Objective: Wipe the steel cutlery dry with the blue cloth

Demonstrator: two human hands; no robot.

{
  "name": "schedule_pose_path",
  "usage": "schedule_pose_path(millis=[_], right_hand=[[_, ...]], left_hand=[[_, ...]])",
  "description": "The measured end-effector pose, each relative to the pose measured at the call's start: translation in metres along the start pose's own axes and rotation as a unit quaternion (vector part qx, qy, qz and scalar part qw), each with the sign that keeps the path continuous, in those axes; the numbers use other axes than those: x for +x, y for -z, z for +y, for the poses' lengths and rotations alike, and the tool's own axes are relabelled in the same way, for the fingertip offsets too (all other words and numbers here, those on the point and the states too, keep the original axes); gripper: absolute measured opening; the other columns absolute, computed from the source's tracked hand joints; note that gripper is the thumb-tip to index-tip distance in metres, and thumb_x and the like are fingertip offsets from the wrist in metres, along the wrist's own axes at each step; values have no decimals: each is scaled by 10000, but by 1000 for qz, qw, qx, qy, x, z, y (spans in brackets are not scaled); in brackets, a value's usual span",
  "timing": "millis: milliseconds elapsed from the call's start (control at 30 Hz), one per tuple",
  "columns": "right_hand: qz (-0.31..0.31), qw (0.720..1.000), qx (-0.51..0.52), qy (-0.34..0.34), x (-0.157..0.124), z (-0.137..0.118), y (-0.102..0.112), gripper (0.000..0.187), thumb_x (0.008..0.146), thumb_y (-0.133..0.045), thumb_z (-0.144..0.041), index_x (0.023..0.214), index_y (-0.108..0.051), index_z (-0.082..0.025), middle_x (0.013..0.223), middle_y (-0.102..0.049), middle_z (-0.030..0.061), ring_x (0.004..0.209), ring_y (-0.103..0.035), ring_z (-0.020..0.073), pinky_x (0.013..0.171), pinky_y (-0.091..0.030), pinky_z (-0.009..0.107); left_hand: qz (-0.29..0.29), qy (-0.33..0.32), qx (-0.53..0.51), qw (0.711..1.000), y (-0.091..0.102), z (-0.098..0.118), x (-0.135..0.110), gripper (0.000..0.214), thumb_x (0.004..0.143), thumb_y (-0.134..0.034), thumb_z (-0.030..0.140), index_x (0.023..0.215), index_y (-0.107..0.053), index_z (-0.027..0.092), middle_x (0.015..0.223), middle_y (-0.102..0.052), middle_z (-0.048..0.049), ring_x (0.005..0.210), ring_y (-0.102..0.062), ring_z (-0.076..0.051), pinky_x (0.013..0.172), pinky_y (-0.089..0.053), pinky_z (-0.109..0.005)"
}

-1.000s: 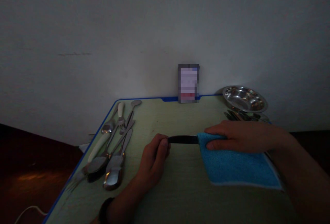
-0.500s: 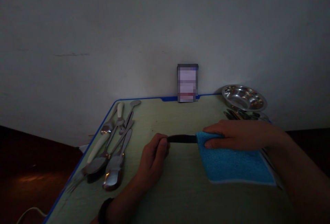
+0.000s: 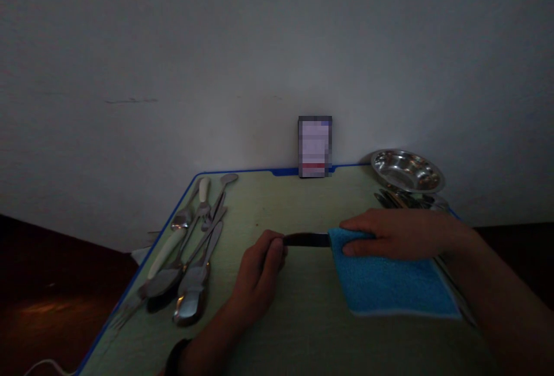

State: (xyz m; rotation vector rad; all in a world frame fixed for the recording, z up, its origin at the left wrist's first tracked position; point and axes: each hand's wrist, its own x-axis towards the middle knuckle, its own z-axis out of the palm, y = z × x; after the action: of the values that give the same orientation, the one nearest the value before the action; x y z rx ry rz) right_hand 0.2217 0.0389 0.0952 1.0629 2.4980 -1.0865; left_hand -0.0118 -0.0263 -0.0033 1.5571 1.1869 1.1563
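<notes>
My left hand [image 3: 263, 263] is closed on the narrow left end of a table knife [image 3: 307, 240], held level above the table. Around the knife's other end, a blue cloth [image 3: 393, 286] is folded, and my right hand [image 3: 389, 235] pinches it there between thumb and fingers. The cloth hides that end of the knife, and its loose part hangs down towards me. A dark band circles my left wrist.
Several spoons, forks and knives lie along the table's left side, among them a large spoon [image 3: 164, 284]. At the back right stands a steel bowl [image 3: 407, 171], with more cutlery [image 3: 389, 198] in front. A phone [image 3: 315, 148] leans against the wall [image 3: 216, 47].
The whole scene sits slightly lower in the view, as if my head tilted up a little. Both hands keep their hold on the knife and cloth, with hardly any movement between them.
</notes>
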Motion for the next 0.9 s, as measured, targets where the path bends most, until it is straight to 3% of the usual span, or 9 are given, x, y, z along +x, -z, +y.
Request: schedule_pose_path(millis=[900], right_hand=[[-8,1000,-1,-18,0,-4,0,400,832,-369,-538,873,-552,-186,876,-610,41,796,-578,176,681,-423,275]], left_hand=[[-11,-3,33,999,0,4,-1,268,917,-324,323,745,-469,178,583,-407,48,501,-358,-87,475,-295,-215]])
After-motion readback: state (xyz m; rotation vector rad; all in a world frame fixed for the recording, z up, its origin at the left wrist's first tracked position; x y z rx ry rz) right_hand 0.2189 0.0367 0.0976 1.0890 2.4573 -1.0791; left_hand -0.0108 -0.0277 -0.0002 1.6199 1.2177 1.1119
